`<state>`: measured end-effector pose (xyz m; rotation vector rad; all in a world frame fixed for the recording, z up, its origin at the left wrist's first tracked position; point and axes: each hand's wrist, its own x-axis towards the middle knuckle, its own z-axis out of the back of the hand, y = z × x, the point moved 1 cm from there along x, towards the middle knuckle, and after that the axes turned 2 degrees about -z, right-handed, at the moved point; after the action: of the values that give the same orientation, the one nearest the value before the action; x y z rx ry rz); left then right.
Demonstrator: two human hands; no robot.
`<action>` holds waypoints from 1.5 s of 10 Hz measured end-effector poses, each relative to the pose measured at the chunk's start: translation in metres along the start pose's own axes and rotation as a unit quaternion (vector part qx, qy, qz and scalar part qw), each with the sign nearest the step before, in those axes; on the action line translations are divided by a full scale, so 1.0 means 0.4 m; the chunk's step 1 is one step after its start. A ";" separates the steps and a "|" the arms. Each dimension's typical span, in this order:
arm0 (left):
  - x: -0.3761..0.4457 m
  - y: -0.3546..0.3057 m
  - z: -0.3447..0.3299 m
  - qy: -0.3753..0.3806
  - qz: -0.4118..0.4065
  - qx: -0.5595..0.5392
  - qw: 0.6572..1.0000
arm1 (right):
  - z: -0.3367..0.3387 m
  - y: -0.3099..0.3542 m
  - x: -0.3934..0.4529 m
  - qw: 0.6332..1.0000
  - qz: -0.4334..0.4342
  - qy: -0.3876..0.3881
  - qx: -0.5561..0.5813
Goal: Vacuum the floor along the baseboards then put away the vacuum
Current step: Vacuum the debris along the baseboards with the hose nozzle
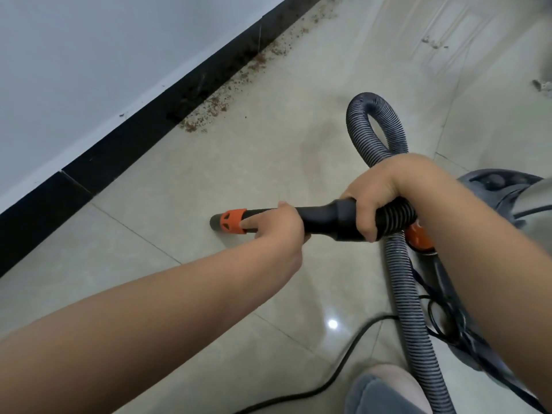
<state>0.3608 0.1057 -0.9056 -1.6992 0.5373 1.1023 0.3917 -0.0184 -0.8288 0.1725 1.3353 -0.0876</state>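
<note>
Both hands clamp the nozzle (322,218) — left hand (279,224), right hand (379,192); canister (504,186) half-hidden.

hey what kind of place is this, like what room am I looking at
Probably an indoor room or hallway in a home or office: glossy tiled floor, white wall with a black baseboard, and a canister vacuum.

white wall (74,70) upper left; blue-clad knee (385,392) bottom edge; small blurred scrap (542,85) far right
</note>
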 end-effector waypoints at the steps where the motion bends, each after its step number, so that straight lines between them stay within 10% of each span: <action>1: -0.014 0.004 -0.031 0.039 -0.010 -0.001 0.999 | 0.006 -0.034 -0.019 0.999 -0.022 -0.037 0.005; 5: 0.182 -0.228 0.107 0.037 -0.090 0.017 0.995 | 0.047 0.180 0.180 0.969 0.112 -0.222 0.010; 15: 0.243 -0.314 -0.022 -0.157 -0.120 0.191 0.961 | 0.159 0.209 0.168 0.968 0.179 -0.171 0.031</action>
<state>0.5080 0.1622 -0.9258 -1.1891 0.3071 0.9930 0.4820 0.0551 -0.8736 0.4288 0.9415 0.1420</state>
